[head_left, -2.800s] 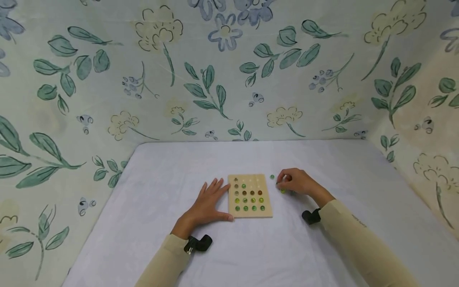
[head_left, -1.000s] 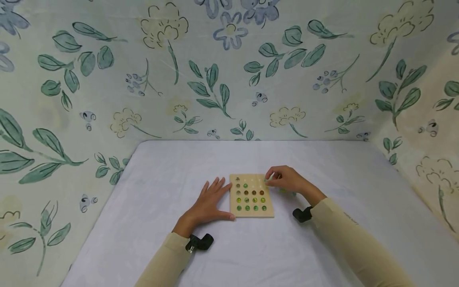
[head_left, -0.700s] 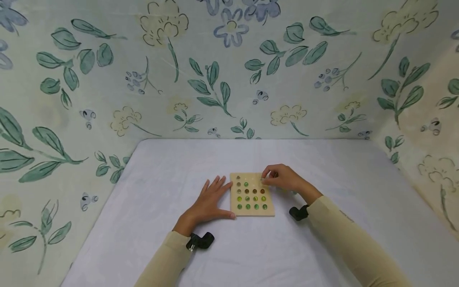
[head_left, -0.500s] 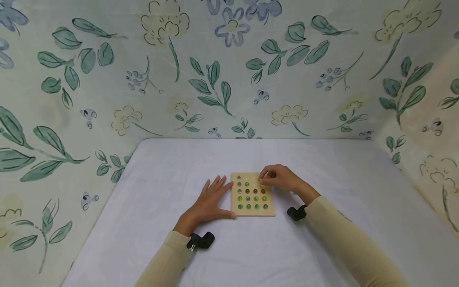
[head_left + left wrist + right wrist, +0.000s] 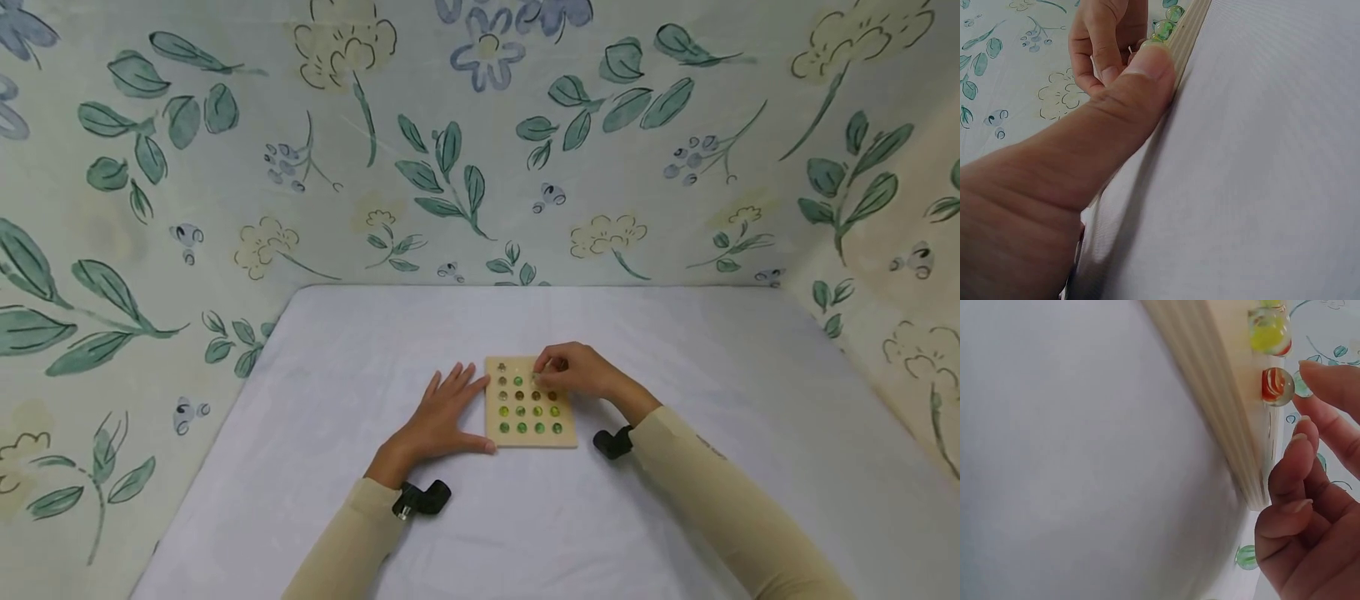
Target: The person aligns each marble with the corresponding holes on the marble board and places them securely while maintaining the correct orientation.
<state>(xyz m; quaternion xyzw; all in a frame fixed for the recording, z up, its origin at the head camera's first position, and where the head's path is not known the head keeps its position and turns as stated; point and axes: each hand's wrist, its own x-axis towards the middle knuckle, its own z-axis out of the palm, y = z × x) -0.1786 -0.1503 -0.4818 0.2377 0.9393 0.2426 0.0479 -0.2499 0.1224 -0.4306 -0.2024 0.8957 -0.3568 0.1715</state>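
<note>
Floral fabric (image 5: 345, 242) hangs behind a white-covered table (image 5: 375, 333), where a wooden board (image 5: 525, 441) dotted with glass marbles (image 5: 539, 427) lies under busy fingers. Its three nearest rows appear filled; the next row back shows two marbles just left of the fingertips of the right hand (image 5: 576, 369), and the farthest row shows one, at its left end. Pinched between that hand's thumb and forefinger is a greenish marble (image 5: 1302, 385), held at the second-farthest row, the other fingers curled in. Just beside the pinching tips sits an orange-swirled marble (image 5: 1277, 387), already in place. By that count the work looks well past halfway, with the held marble to seat and the rest of the two far rows seemingly to fill, though the fingers hide part of them. Spread wide, the left hand (image 5: 437, 425) touches the board's left side with forefinger and thumb. Off the board, near the right hand's curled fingers, lies a loose green marble (image 5: 1247, 557), probably awaiting its turn.
</note>
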